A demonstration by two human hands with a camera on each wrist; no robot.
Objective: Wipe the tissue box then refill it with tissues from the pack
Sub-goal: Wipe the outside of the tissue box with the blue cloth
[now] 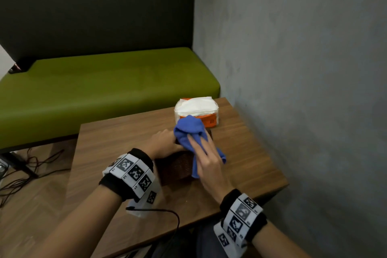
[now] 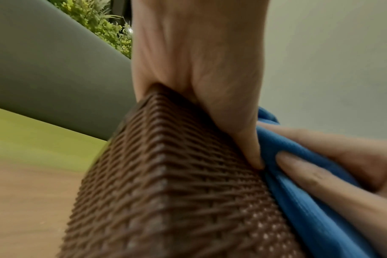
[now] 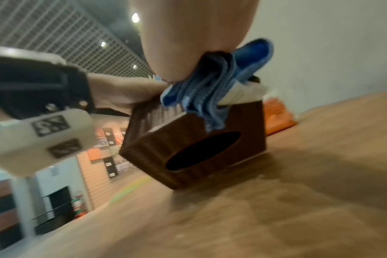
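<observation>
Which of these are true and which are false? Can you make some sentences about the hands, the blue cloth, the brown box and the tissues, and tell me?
1. The right hand presses a blue cloth against the tissue box. True.
2. The left hand rests flat on the table. False: it grips the box.
3. The tissue pack sits beyond the box, nearer the wall. True.
4. The box stands flat on the table. False: it is tilted, its oval opening facing sideways.
5. The cloth is red. False: it is blue.
</observation>
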